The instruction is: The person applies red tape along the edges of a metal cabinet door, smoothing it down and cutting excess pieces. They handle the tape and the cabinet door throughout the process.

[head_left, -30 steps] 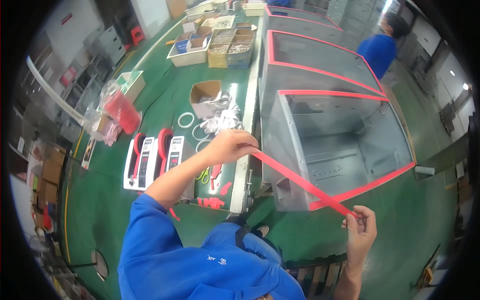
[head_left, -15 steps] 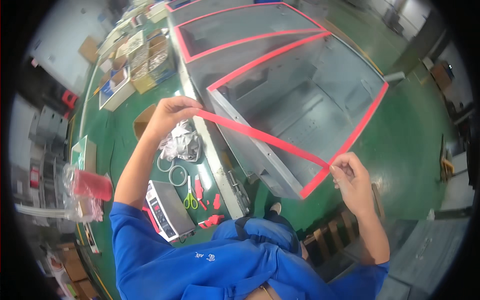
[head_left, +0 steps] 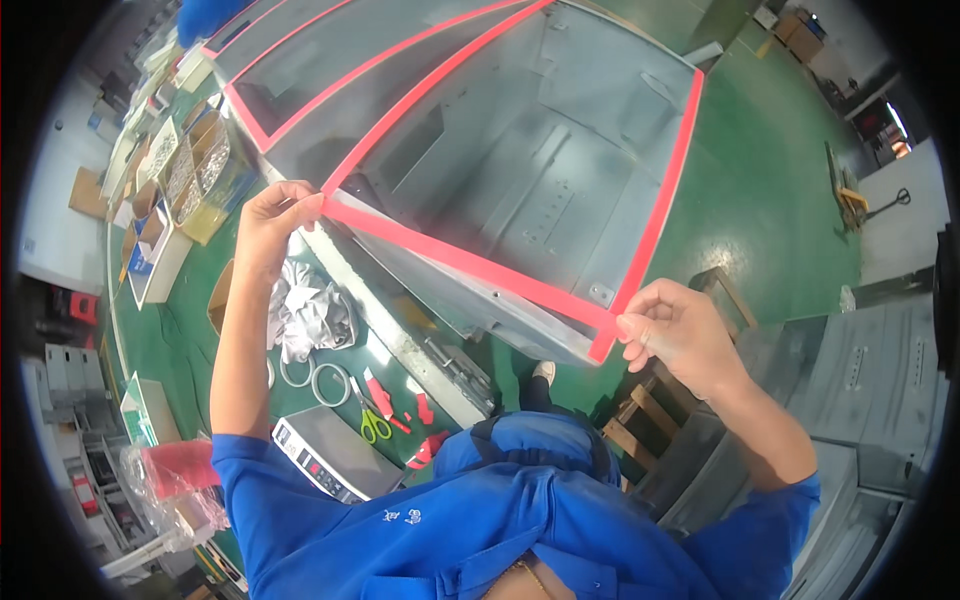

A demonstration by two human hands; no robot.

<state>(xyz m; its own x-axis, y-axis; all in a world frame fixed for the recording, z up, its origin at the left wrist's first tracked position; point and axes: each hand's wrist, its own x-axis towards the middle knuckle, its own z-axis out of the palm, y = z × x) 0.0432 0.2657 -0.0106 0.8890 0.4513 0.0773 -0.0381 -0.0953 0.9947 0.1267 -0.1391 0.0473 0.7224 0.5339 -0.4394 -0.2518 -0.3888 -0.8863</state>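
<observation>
A strip of red tape (head_left: 468, 258) is stretched between my two hands along the near edge of an open grey metal box (head_left: 480, 150). My left hand (head_left: 283, 222) pinches one end at the box's near left corner. At the near right corner my right hand (head_left: 675, 335) pinches the other end, close to the red tape on the right rim (head_left: 668, 190). Red tape also lines the box's left rim (head_left: 425, 95). Part of the near metal edge shows just below the strip; whether the strip touches it all along, I cannot tell.
A second taped grey box (head_left: 330, 85) stands behind. On the green bench lie green-handled scissors (head_left: 374, 425), a red-handled cutter (head_left: 378, 393), a crumpled grey cloth (head_left: 312, 310) and a grey device with a panel (head_left: 335, 455). Parts bins (head_left: 205, 175) stand at far left; a wooden pallet (head_left: 640, 425) is at right.
My head view has shifted, so the box sits farther left and higher. The strip has come to lie along the near edge, where before it slanted across the opening. Both hands still pinch it.
</observation>
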